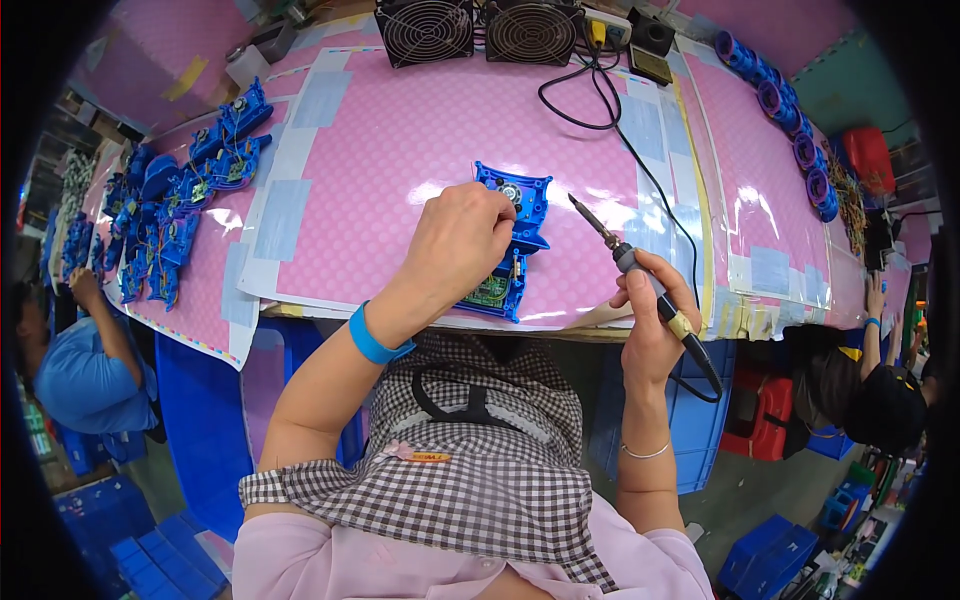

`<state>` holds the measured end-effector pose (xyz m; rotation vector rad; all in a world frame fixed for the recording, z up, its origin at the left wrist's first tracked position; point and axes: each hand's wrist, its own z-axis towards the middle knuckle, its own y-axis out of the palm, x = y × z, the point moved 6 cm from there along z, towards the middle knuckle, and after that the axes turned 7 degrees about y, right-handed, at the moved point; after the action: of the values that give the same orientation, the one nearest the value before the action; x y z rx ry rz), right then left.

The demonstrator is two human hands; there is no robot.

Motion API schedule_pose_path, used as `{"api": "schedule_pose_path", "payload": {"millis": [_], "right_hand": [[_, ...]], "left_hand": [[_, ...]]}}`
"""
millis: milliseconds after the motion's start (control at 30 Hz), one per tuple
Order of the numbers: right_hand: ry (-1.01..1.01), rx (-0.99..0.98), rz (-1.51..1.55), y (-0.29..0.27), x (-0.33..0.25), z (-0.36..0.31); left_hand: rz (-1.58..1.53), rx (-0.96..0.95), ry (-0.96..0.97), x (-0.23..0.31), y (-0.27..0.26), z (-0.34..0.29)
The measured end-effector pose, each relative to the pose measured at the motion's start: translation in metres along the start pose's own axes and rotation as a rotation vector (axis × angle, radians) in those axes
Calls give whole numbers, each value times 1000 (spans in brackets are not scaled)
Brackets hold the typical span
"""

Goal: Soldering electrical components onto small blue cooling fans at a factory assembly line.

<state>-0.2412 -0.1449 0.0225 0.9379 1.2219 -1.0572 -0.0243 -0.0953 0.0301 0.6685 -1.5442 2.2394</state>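
Note:
A blue plastic housing (531, 236) lies on the pink mat in front of me, with a green circuit board (492, 291) in its near half and a round metal-rimmed part (512, 192) in its far half. My left hand (460, 232) is over the housing, fingers pinched together by the round part. What those fingers hold, if anything, is hidden. In my right hand (655, 310) is a soldering iron (640, 272) with a dark grip. Its tip points up and left, in the air to the right of the housing, apart from it.
Two black fans (430, 32) stand at the table's far edge. The iron's black cord (655, 170) runs back near a soldering stand (650, 62). Blue housings with wires (180, 200) are piled at left; blue round parts (805, 150) line the right. Other people (95, 360) work at both sides.

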Motion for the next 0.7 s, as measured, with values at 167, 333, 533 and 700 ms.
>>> {"api": "schedule_pose_path", "payload": {"millis": [167, 333, 533, 700], "right_hand": [[-3, -15, 19, 3, -2, -1], [-60, 23, 49, -5, -2, -1], [-70, -40, 16, 9, -5, -2], [-57, -116, 21, 19, -9, -5]], "left_hand": [[46, 15, 21, -5, 1, -2], [-201, 389, -58, -20, -47, -13], [-464, 400, -251, -47, -32, -30], [-303, 359, -182, -31, -24, -15]]}}
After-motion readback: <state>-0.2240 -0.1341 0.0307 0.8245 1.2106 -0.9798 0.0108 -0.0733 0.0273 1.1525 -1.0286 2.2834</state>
